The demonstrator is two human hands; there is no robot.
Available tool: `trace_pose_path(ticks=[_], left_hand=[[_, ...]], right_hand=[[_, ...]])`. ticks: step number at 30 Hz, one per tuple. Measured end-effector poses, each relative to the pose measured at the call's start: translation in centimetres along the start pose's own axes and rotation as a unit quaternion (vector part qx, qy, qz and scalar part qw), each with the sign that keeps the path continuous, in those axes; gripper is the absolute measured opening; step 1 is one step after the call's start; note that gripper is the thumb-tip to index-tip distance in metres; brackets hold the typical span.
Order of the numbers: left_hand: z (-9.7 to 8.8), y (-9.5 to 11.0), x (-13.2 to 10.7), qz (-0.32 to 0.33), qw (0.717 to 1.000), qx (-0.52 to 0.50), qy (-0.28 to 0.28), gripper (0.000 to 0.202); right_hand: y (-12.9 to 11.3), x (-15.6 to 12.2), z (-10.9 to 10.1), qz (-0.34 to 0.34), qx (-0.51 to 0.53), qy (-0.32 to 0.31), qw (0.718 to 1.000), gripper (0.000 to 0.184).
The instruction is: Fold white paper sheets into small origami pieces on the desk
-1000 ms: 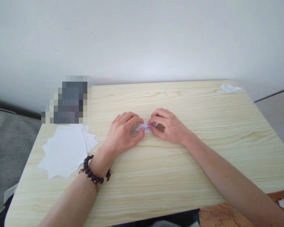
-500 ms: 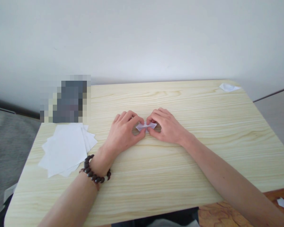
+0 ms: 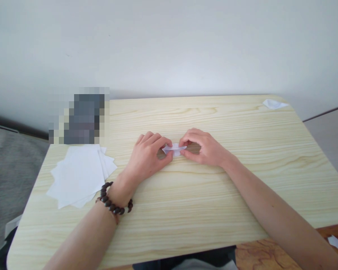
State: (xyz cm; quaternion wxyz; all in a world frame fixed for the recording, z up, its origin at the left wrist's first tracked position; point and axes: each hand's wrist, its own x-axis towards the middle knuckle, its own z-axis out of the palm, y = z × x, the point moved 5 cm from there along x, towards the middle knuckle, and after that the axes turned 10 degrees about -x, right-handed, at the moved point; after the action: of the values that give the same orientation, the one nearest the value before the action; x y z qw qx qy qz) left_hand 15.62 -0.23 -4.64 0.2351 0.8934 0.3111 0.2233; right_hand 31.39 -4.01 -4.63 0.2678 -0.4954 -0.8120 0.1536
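Note:
A small folded white paper [image 3: 175, 149] with pointed ends lies at the middle of the table. My left hand [image 3: 150, 153], with a dark bead bracelet [image 3: 109, 204] at its wrist, pinches the paper's left part between thumb and index finger. On the other side, my right hand [image 3: 204, 147] has its thumb and fingertips at the paper's right part, closed on it. The fingertips cover some of the paper's edges.
Several loose white sheets [image 3: 79, 174] are stacked askew at the left. Behind them is a dark pixelated object [image 3: 84, 118]. A folded paper piece [image 3: 274, 104] lies at the far right corner of the table [image 3: 186, 210]. Beyond stands a white wall [image 3: 186, 45].
My right hand has shifted slightly right, and more of the paper's middle shows between my hands. The paper's right part looks narrower, as if squeezed. My left hand keeps its pinch.

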Motion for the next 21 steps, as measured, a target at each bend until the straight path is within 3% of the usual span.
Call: trace_pose_path(ticks=[21], left_hand=[[0.17, -0.19, -0.09, 0.008, 1.0, 0.005, 0.001, 0.018]], right_hand=[[-0.84, 0.16, 0.39, 0.009, -0.074, -0.006, 0.997, 0.011]])
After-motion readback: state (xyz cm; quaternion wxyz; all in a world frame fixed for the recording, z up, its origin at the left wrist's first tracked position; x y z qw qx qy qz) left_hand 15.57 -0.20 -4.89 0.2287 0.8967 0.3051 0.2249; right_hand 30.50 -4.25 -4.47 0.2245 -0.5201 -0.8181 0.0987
